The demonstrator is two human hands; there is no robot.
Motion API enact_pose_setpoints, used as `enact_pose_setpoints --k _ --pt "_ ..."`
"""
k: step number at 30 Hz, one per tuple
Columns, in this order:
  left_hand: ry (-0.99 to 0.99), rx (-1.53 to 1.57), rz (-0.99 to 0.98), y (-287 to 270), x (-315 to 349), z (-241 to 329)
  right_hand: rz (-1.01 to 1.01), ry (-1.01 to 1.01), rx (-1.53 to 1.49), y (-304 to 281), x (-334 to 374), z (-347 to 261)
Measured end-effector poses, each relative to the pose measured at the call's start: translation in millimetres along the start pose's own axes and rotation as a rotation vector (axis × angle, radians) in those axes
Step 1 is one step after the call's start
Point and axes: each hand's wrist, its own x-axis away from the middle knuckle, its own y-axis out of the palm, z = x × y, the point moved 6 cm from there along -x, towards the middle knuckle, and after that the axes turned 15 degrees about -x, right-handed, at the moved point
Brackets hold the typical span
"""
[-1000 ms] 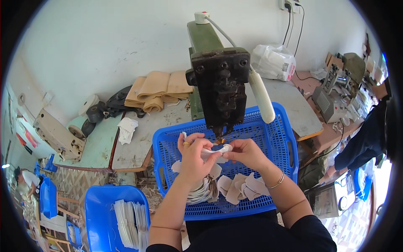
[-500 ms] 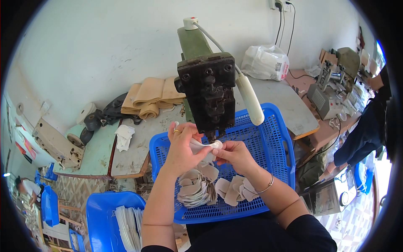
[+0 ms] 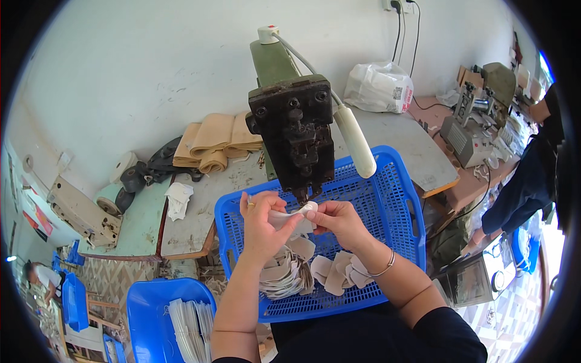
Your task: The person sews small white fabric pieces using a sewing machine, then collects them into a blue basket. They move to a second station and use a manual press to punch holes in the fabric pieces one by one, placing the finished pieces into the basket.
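A white, bent, fabric-like or leather-like piece (image 3: 310, 209) is pinched between my two hands, right at the lower tip of a black-headed machine (image 3: 296, 130). My left hand (image 3: 264, 227) grips its left part with thumb and fingers, a gold ring on one finger. Thumb and fingertips of my right hand (image 3: 339, 222) close on its right end. Whether the piece touches the machine tip I cannot tell. Beneath my hands, a stack of beige-white cut pieces (image 3: 281, 275) and a looser fan of pieces (image 3: 342, 272) lie in a blue mesh basket (image 3: 417, 225).
A white handle (image 3: 356, 142) hangs at the machine's right. Left of my arm stands a blue tub (image 3: 145, 320) with white strips (image 3: 184, 323). Folded tan sheets (image 3: 221, 139) and a white plastic bag (image 3: 380, 88) rest on tables. At far right a person (image 3: 523, 187) stands beside another machine.
My left hand has shifted slightly down and its fingers have spread a little. The white piece is turned a bit between my hands. The whole view has moved slightly.
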Motion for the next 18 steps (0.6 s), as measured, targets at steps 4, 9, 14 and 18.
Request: enact_pose_setpoints --k 4,9,14,18 --pt "-0.03 -0.075 0.051 5 13 9 -0.014 -0.027 0.014 -3 -1 -6" --pt "-0.109 0.015 0.039 12 19 12 -0.017 -0.057 0.044 -6 -2 -10" --pt "-0.159 0.107 0.104 17 25 12 -0.073 0.004 0.032 -5 6 2" --pt "-0.232 0.195 0.108 27 33 11 -0.1 0.022 -0.013 -9 13 8"
